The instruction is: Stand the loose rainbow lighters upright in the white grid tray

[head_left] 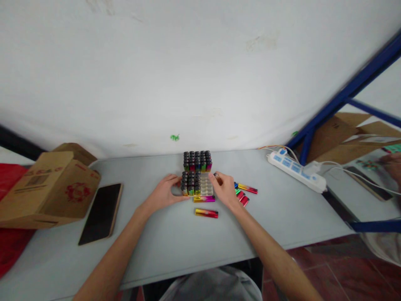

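Seemingly mid-loading, the left hand (164, 193) grips the left edge of the white plastic tray (206, 187), fingers curled, while the right hand (226, 189) at its right edge pinches a slim lighter (216, 175) that next needs standing upright over an empty cell, with glossy rainbow-coloured loose lighters (247, 189) just right of the tray.

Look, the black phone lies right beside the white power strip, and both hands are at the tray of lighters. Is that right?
Not quite. The head view shows the phone beside the cardboard box on the left, far from the power strip on the right. The left hand and right hand are indeed at the tray of lighters.
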### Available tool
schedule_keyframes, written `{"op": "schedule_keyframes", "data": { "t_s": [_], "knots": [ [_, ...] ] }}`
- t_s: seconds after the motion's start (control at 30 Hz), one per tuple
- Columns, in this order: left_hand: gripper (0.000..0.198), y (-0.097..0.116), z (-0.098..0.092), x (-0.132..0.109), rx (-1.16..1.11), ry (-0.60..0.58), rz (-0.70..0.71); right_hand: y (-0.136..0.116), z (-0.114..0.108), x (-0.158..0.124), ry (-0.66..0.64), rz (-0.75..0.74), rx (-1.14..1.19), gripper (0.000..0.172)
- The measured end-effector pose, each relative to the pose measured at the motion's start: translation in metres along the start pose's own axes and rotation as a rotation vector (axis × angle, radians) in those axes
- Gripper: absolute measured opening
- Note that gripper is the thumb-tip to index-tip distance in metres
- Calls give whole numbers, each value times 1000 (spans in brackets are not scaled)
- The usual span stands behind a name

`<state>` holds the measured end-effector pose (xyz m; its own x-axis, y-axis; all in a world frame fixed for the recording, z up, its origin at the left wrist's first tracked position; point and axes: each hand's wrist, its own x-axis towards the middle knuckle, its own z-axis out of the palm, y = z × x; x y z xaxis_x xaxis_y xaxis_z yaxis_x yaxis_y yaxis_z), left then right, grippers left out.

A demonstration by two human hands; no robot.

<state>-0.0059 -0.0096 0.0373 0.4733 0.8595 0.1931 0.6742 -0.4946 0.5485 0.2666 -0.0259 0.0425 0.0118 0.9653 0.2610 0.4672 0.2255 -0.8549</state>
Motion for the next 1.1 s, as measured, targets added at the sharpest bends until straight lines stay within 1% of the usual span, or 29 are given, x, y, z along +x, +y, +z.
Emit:
{"op": "schedule_keyframes", "data": {
  "t_s": [0.23, 0.4, 0.47, 0.57, 0.63, 0.7, 0.77, 0.9, 1.0, 1.1],
  "knots": [
    [49, 1, 0, -1, 26, 3, -23, 3, -1, 0, -27, 13, -33, 43],
    [50, 2, 2, -1, 12, 6, -35, 4, -1, 0, -58, 5, -32, 42],
    [49, 2, 2, -1, 16, 11, -38, 5, -2, 1, -92, -20, -23, 42],
    [48, 3, 2, -1, 25, 16, -30, 5, -5, 2, -147, -106, -30, 35],
    [49, 3, 2, -2, 30, 19, -23, 6, -7, 3, -158, -182, -43, 31],
    [50, 3, 2, -1, 35, 22, -21, 7, -10, 3, -149, -234, -62, 32],
    [50, 3, 3, -1, 37, 20, -19, 8, -11, 3, -150, -244, -94, 35],
    [50, 2, 3, -1, 42, 17, -21, 15, -11, 5, -177, -197, -128, 41],
    [49, 2, 3, -1, 38, 13, -23, 22, -9, 8, -167, -224, -132, 37],
    [48, 2, 3, -1, 32, 12, -17, 27, -9, 11, -239, -290, -190, 30]
  ]
}}
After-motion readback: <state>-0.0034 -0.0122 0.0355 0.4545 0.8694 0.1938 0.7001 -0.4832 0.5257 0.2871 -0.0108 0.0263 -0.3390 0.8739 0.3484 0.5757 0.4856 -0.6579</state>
